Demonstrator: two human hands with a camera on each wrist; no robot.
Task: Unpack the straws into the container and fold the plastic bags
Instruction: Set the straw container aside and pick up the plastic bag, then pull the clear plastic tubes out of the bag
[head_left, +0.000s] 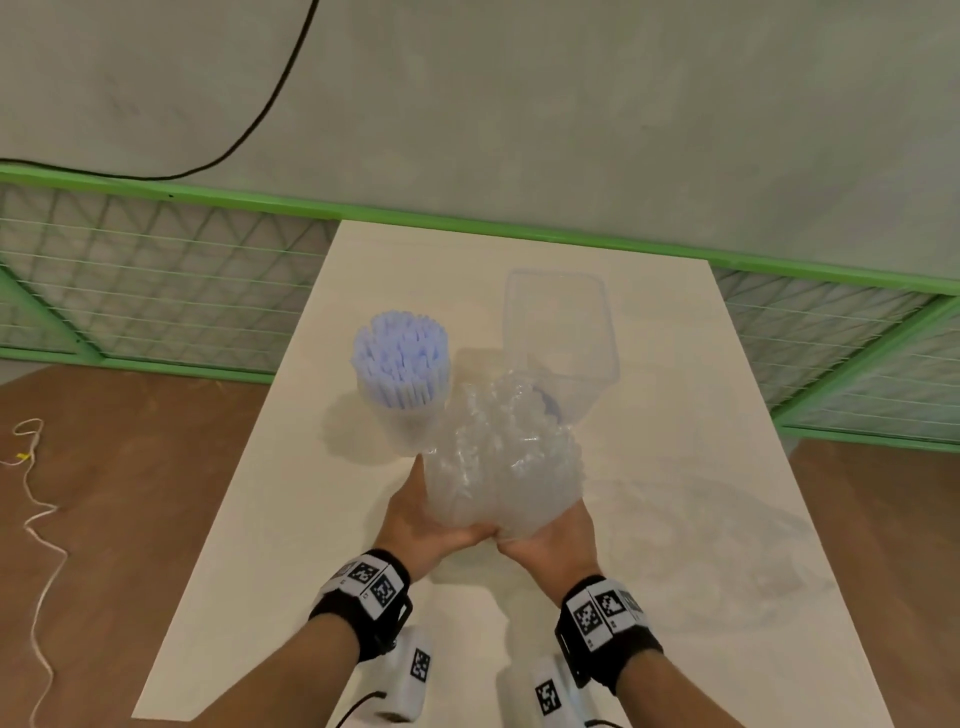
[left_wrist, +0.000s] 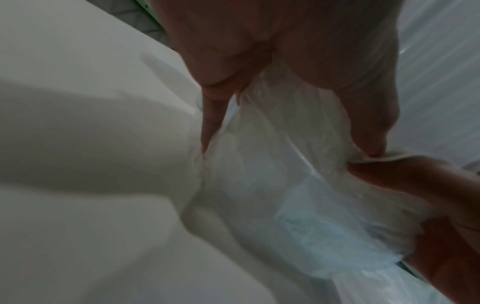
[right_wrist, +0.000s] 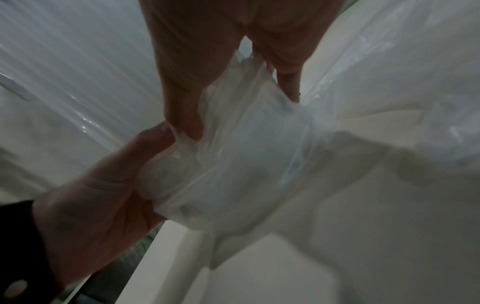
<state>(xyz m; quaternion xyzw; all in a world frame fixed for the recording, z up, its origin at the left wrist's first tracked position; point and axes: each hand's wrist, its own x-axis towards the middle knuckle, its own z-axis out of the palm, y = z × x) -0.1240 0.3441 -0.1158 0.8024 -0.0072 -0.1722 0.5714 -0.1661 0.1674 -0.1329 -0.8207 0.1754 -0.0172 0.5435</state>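
Observation:
Both hands hold one crumpled clear plastic bag (head_left: 501, 457) up over the middle of the cream table (head_left: 291, 519). My left hand (head_left: 431, 514) grips its lower left side and my right hand (head_left: 545, 530) its lower right, the two hands touching below it. In the left wrist view my left hand (left_wrist: 285, 146) pinches the bag (left_wrist: 272, 181) between thumb and fingers. The right wrist view has my right hand (right_wrist: 244, 115) pinching the bag (right_wrist: 246, 160) the same way. A round clear container packed with upright pale blue straws (head_left: 400, 358) stands just behind the left hand.
An empty clear rectangular container (head_left: 561, 332) stands behind the bag, right of the straws. A flat clear plastic sheet or bag (head_left: 701, 540) lies on the table's right side. A green mesh fence (head_left: 156, 270) runs behind the table. A pale cord (head_left: 36, 519) lies on the brown floor at the left.

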